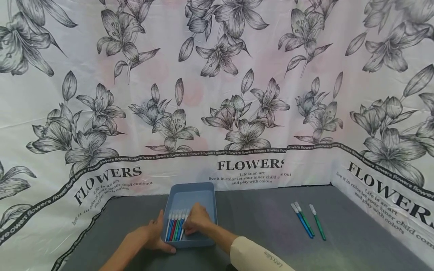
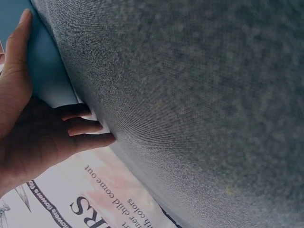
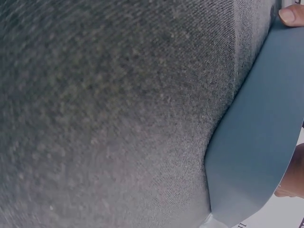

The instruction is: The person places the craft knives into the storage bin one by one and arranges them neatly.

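A blue-grey tray (image 1: 211, 195) sits on the dark table and holds a row of felt-tip pens (image 1: 173, 230) with white caps, their barrels blue, red and green. My left hand (image 1: 153, 235) rests along the tray's left side, thumb at the near corner. In the left wrist view, the fingers of the left hand (image 2: 45, 128) are extended, fingertips down at the tray's base. My right hand (image 1: 197, 219) reaches into the tray with fingers curled, pinching a felt-tip pen at the right end of the row. Those fingers partly hide it.
Two felt-tip pens, one blue (image 1: 305, 225) and one green (image 1: 304, 218), lie side by side on the table at the right. Another green felt-tip pen (image 1: 318, 224) lies just beside them. A floral curtain (image 1: 251, 113) hangs along the table's back and sides.
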`<action>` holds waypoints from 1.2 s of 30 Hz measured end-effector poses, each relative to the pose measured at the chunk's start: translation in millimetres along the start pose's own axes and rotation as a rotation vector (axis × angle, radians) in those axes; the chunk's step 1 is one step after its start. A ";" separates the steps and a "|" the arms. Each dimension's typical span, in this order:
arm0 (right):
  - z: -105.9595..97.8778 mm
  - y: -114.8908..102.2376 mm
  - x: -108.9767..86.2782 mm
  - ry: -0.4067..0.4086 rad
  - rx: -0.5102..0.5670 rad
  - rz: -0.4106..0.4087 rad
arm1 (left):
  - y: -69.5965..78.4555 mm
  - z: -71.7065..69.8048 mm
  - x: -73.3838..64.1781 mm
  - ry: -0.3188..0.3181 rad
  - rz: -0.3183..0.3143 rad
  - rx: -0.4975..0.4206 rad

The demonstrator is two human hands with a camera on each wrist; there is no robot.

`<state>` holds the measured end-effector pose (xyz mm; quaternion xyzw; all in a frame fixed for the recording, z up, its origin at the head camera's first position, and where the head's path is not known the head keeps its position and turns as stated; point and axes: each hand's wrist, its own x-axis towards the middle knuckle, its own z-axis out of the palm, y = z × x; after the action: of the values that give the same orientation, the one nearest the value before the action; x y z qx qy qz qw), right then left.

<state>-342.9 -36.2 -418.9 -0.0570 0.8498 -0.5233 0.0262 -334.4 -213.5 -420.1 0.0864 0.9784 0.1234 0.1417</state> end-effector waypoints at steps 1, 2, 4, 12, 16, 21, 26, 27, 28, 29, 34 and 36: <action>-0.6 -0.8 0.2 -0.002 0.001 0.005 | -0.1 -0.1 0.5 -0.002 0.003 -0.001; -1.2 -1.3 0.4 -0.004 -0.001 0.010 | -0.2 -0.1 0.7 -0.002 0.005 -0.002; -2.6 -2.6 0.0 -0.009 -0.006 0.018 | -0.7 0.5 1.1 -0.009 0.004 -0.003; -18.9 -3.2 -8.6 -0.089 0.072 -0.064 | 0.2 2.2 1.7 0.002 0.015 0.004; -32.0 -5.9 -12.0 -0.117 0.107 -0.139 | 0.9 0.8 0.8 0.000 -0.001 0.012; -48.3 -10.4 -12.4 -0.112 0.133 -0.154 | 0.9 -0.7 0.4 -0.010 -0.003 0.001; -65.5 -11.4 -9.8 -0.085 0.129 -0.131 | 0.4 -1.3 0.4 -0.008 -0.001 -0.006; -69.6 -10.9 -9.2 -0.082 0.116 -0.129 | 0.3 -1.2 0.4 -0.010 -0.004 -0.007; -74.3 -10.2 -9.1 -0.081 0.108 -0.127 | 0.3 -1.0 0.3 -0.012 -0.003 -0.011; -79.3 -8.9 -8.8 -0.076 0.099 -0.125 | 0.4 -0.8 0.1 -0.014 -0.004 -0.013; -112.0 0.6 -10.3 -0.036 0.017 -0.133 | 1.4 -0.2 -0.8 -0.017 -0.013 -0.036; -127.4 7.8 -11.8 -0.012 -0.026 -0.132 | 2.0 -0.8 -1.7 -0.018 -0.010 -0.036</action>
<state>-345.0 81.7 -368.5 -0.1165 0.8508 -0.5124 -0.0042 -332.8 -212.0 -418.4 0.0801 0.9751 0.1396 0.1528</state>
